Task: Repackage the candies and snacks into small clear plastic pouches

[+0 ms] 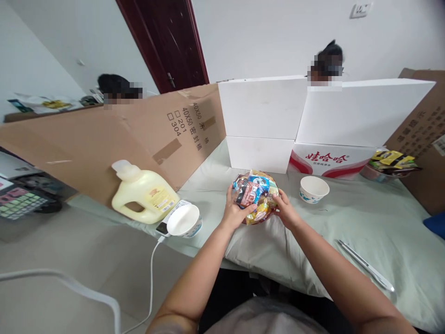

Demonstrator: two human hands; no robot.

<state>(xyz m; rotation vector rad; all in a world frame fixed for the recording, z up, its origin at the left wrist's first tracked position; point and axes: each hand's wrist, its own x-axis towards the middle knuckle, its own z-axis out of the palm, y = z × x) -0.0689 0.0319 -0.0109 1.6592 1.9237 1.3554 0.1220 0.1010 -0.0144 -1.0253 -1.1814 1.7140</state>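
A round dark-red basket (275, 214) heaped with wrapped snacks (255, 190) sits on the cloth straight in front of me. My left hand (235, 209) grips its left side, with the thumb lying over the packets. On the other side my right hand (286, 211) holds the rim, its lower fingers partly hidden. The packets are blue, brown and yellow, in shiny wrappers. A white paper bowl (314, 188) stands to the right of the basket, and a second paper bowl (184, 221) to the left.
A yellow detergent jug (149, 195) and a phone (162, 228) with a white cable lie left. A silver pen-like object (365, 265) rests at right. Cardboard (139, 139) and white boxes (260, 111) wall the back. A snack tub (389, 167) stands far right. Two people's heads show behind.
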